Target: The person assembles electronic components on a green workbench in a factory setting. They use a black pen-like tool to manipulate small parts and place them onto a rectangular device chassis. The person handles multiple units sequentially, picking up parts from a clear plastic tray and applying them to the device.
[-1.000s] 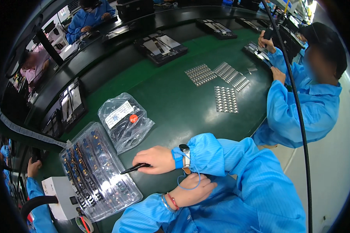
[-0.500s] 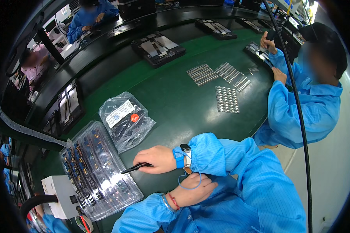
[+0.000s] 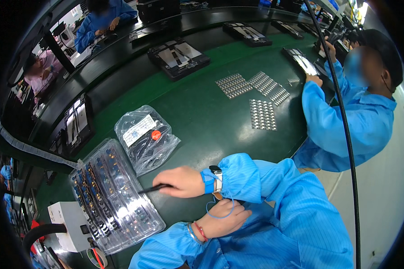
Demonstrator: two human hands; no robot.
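Observation:
My right hand point(image 3: 179, 181), with a watch and a blue wrist strap, holds black tweezers point(image 3: 155, 188). Their tips point left, over the right edge of a clear plastic tray point(image 3: 159, 223). Rows of small dark flex parts with gold and blue bits point(image 3: 94, 184) lie in the tray's compartments. Below my right wrist rests my left hand point(image 3: 222, 218), wearing a red bracelet, its fingers curled together; their undersides are hidden. A clear plastic bag point(image 3: 152, 154) with a white label and an orange-red round sticker lies beyond the tray, dark contents inside.
Panels of small metal pieces point(image 3: 262, 115) lie on the green table point(image 3: 202, 130). Flat devices point(image 3: 179, 58) sit along the dark belt behind. At right a co-worker point(image 3: 350, 107) handles another device point(image 3: 300, 62). A white box point(image 3: 67, 226) and a tape roll point(image 3: 96, 258) stand left.
My right hand and the tweezers have shifted slightly upward. Devices on the belt have slid a little left. The co-worker's upper hand has moved away from the device, and something red appears at lower left.

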